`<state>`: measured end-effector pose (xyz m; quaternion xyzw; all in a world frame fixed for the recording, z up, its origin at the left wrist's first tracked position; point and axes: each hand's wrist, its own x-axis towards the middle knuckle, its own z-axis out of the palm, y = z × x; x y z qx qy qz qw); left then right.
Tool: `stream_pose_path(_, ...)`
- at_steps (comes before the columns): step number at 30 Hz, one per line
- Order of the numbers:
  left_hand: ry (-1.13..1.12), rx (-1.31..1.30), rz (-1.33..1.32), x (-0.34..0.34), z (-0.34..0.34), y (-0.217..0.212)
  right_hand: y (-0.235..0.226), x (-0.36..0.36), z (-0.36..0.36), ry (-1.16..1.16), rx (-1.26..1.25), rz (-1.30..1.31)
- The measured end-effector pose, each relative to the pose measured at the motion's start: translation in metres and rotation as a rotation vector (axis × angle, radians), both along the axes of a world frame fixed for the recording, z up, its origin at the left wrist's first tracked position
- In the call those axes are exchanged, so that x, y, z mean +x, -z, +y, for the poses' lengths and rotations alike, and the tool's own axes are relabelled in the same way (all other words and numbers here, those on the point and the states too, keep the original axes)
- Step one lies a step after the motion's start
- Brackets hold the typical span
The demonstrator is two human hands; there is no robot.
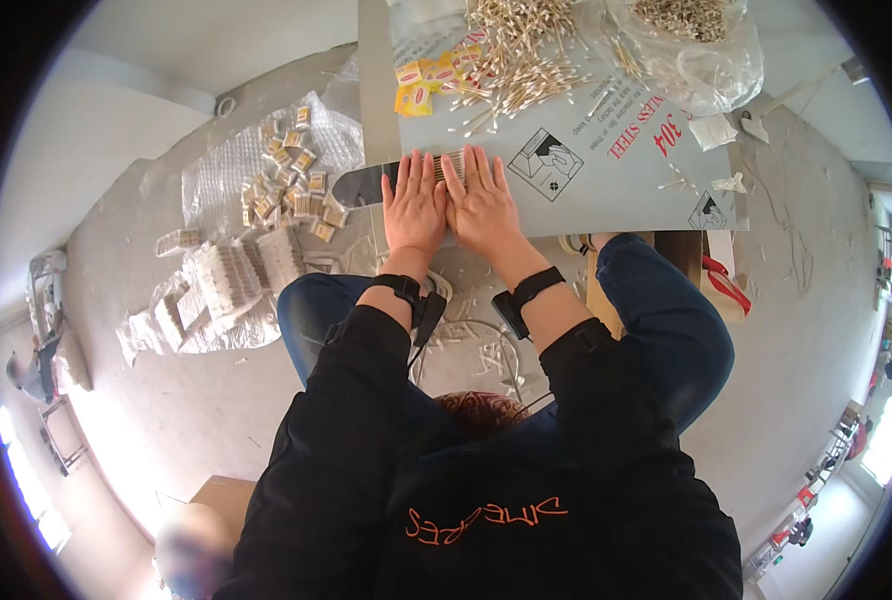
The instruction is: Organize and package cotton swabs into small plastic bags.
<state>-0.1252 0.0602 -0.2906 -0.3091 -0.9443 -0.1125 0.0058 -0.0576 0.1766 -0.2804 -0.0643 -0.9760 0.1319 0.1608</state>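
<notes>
Grey floor (816, 330) all round. Worktop (646, 205) at top centre, grey sheet surface with red and black print. Left of it, bubble wrap (206, 185) spread on the floor, stacked rows of pale packs (228, 275) on its near part. Clear bag (731, 80) at the worktop's far right, tan sticks bunched inside. Big loose heap of pale-tipped sticks (526, 75) at the far middle, just left of the bag, spilling toward the person.

Left hand (416, 212) and right hand (484, 205) side by side at the worktop's near edge, palms down. Fingers of both straight and flat, pointing away from the person; neither hand clenched. They lie over a dark strip (359, 188) with a rounded end, which sticks out to the left. Yellow packets (416, 85) in a cluster, touching the heap's left side. Small packs (306, 160) strewn over the bubble wrap. Row of thin sticks (455, 166), lined up parallel, shows between the two hands' fingers; rest of it is covered, can't tell how far it runs. Few loose sticks (678, 181) near the worktop's right edge.
</notes>
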Motion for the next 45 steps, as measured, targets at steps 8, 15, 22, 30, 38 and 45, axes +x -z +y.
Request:
stream_pose_path(8,-0.02,0.023,-0.028,0.002,-0.001,-0.002,-0.009,-0.01,0.009,-0.001,-0.025,-0.066)
stream_pose_path(15,-0.015,0.042,-0.018,0.002,-0.001,-0.001,0.0,-0.012,0.004,0.027,0.052,-0.093)
stream_pose_path(22,-0.2,0.6,0.053,-0.01,-0.025,0.003,-0.008,-0.013,-0.004,0.061,0.015,-0.125)
stream_pose_path(30,-0.365,0.244,-0.144,-0.036,-0.035,-0.021,-0.008,-0.016,-0.011,0.089,0.009,-0.134)
stream_pose_path(38,-0.385,0.047,-0.3,-0.054,-0.032,-0.029,-0.008,-0.017,-0.016,0.078,0.017,-0.138)
stream_pose_path(45,-0.096,0.52,-0.148,-0.037,-0.039,-0.02,-0.011,-0.015,-0.015,0.089,-0.013,-0.142)
